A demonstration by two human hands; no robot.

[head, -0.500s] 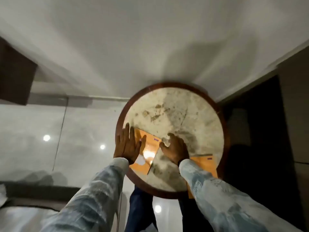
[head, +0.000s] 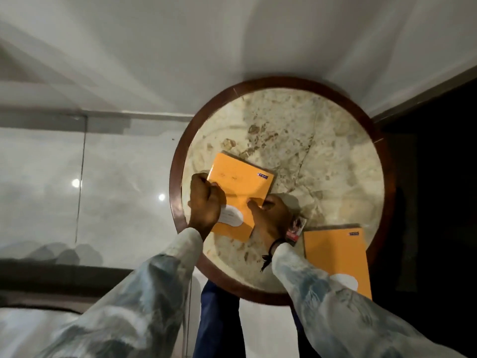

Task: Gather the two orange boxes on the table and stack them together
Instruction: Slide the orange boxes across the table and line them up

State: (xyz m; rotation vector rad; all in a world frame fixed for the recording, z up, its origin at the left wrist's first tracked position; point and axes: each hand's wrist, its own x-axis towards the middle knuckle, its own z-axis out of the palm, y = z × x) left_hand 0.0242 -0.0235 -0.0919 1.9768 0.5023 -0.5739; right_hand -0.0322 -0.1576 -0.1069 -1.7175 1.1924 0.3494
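One flat orange box [head: 241, 187] with a white label lies tilted on the left half of the round marble table [head: 309, 140]. My left hand [head: 205, 206] is curled over its left edge, and my right hand [head: 271, 219] grips its near right corner. The second orange box [head: 335, 254] lies flat at the table's near right edge, overhanging the rim, partly hidden by my right sleeve. A small red and white item [head: 296, 228] sits between my right wrist and that second box.
The table has a dark wooden rim [head: 178, 161] and stands against a white wall. Glossy pale floor tiles lie to the left, a dark area to the right. My legs in blue trousers [head: 219, 319] are just below the table's near edge.
The left box now shows whole between my hands. My left hand went from flat on the box to curled over its edge. My right hand closed on its corner.
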